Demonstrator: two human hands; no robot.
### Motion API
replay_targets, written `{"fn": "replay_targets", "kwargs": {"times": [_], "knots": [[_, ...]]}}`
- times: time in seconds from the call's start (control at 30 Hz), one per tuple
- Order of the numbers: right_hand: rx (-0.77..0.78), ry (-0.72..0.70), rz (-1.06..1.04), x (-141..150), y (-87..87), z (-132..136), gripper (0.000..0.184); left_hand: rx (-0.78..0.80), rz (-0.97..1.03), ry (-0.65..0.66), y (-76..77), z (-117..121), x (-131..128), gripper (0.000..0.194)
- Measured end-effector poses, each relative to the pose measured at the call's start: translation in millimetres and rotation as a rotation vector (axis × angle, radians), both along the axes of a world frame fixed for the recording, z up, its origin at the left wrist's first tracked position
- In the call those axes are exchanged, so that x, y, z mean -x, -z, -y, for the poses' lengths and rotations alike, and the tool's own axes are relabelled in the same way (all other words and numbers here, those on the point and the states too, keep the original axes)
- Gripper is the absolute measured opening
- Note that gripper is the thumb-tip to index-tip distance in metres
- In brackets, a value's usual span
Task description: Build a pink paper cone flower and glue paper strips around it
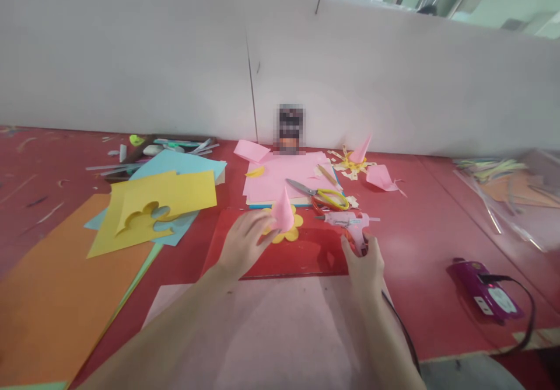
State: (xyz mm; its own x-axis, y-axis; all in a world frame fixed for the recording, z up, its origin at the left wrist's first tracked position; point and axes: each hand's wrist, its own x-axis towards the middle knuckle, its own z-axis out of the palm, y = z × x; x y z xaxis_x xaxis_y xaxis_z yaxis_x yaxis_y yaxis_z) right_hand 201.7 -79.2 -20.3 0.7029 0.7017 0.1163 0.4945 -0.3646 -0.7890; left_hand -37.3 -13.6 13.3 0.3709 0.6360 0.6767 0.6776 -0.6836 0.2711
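My left hand (245, 239) pinches a pink paper cone (282, 212) that stands on a yellow paper flower (289, 232) lying on a red sheet (301, 256). My right hand (364, 260) is wrapped round the handle of a pink glue gun (347, 222), which lies on the red sheet's right end with its nozzle pointing left toward the cone. A black cord runs back from that hand along my forearm.
Scissors with yellow handles (321, 195) lie on pink paper (284, 177) behind the cone. Yellow (166, 200), blue and orange sheets (52, 296) lie at left, more pink cones (361, 152) at the back right, a purple device (485, 291) at right. A white partition (175, 57) closes the back.
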Motion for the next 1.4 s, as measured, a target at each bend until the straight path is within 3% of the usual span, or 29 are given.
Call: {"fn": "replay_targets", "kwargs": {"times": [0.1,0.17,0.27,0.37,0.73,0.93,1.2,1.4], "knots": [[-0.006,0.013,-0.014,-0.3,0.3,-0.3,0.057,0.081,-0.239,0.101,4.0,3.8,-0.7,0.013],[-0.016,0.023,-0.030,-0.2,0.4,-0.4,0.057,0.148,-0.325,0.088,4.4,4.3,-2.3,0.021],[-0.005,0.036,-0.053,0.1,0.2,0.0,0.058,0.242,-0.357,0.011,5.5,3.6,-2.9,0.024],[0.018,0.038,-0.037,0.2,-0.1,1.0,0.057,0.302,-0.370,0.012,8.5,2.8,-1.6,0.022],[0.041,0.033,-0.018,0.7,-3.1,1.6,0.058,0.269,-0.456,0.008,6.6,8.6,-7.9,0.023],[0.004,0.012,0.055,-0.5,1.1,1.8,0.056,0.332,-0.374,0.013,6.5,6.9,-6.1,0.027],[-0.009,-0.072,0.134,-1.4,6.2,1.8,0.054,0.557,-0.090,-0.041,7.2,4.1,-3.8,0.015],[-0.059,-0.149,0.206,3.8,9.1,0.3,0.047,0.646,-0.018,-0.032,6.9,0.9,-3.1,0.014]]}}
